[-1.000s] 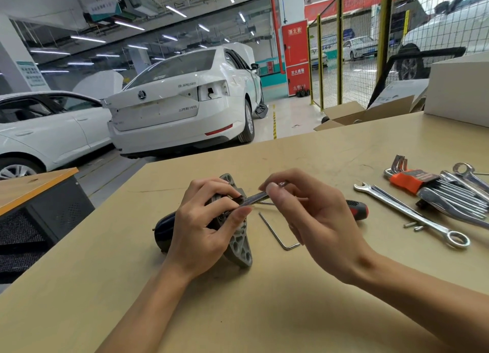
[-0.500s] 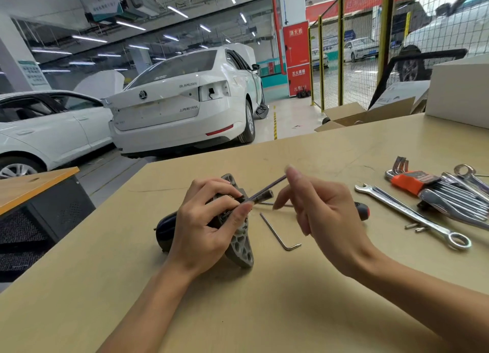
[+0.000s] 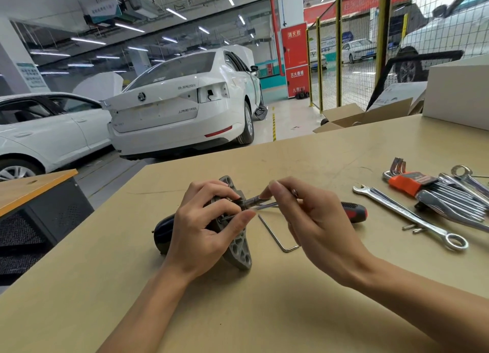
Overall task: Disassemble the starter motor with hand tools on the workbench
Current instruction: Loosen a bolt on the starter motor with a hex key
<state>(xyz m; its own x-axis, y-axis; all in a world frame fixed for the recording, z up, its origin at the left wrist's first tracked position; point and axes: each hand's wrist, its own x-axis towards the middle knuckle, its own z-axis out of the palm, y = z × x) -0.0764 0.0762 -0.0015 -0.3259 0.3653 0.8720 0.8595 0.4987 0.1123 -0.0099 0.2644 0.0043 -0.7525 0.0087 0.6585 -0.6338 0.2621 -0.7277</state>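
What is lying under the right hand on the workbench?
Under the right hand lie a bent hex key and a red-black screwdriver. The screwdriver's shaft is mostly covered by the hand.

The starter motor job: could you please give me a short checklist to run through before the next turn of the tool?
1. Starter motor steadied: left hand grips it on the workbench. Ok.
2. Tool held: right hand pinches the thin metal tool. Ok.
3. Tip seated in the fastener: hidden by fingers. Cannot tell.
4. Loose hex key beside the motor, under the right hand. Not ok.
5. Screwdriver and combination wrench close by. Ok.
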